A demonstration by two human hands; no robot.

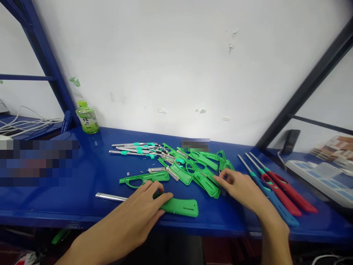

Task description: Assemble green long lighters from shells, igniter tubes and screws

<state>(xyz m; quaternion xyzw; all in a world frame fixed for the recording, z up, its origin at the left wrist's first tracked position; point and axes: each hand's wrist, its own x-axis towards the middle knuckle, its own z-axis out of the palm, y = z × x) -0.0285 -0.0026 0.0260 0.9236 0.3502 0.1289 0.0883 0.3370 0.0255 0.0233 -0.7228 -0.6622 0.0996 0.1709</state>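
nearest my camera is the left hand (143, 206), reaching in from the near left over the table (220, 223). its fingers are curled closed around the middle of a green lighter (183, 207), which lies near the front edge, metal barrel to the left and handle to the right. i take that grip as a way to steady it at its middle, with the table perhaps bearing some weight.

the right hand (239, 186) sits at the right end of the open green shells (206, 186), thumb and index finger bent close together. from here i cannot tell whether those fingers pinch a piece or only touch one.

the shells overlap in a loose heap, with clear tanks (172, 173) among them; one shell half (161, 177) lies just beyond the left hand. far left of the heap, the metal rods (117, 152) lie roughly side by side, which looks like sorting by kind. on the right, a blue lighter (285, 215) and two red lighters (302, 200) lie slanted alongside each other, apart from the loose parts. a bottle (87, 119) stands at the far left near the wall.
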